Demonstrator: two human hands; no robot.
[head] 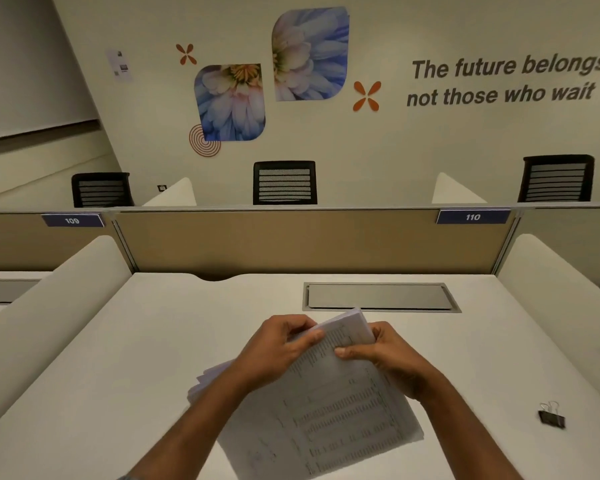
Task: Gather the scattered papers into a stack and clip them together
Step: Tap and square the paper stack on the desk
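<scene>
A stack of printed papers (340,420) is held tilted above the white desk (125,368), its far end raised and its sheets slightly fanned at the left. My left hand (278,348) grips the stack's upper left edge. My right hand (388,355) pinches the upper right edge, thumb on the top sheet. A black binder clip (551,417) with silver handles lies on the desk to the right, apart from both hands.
A grey cable hatch (378,296) is set into the desk beyond the papers. White side dividers (66,282) flank the desk and a tan partition (291,237) closes the back. Black chairs (284,183) stand behind it.
</scene>
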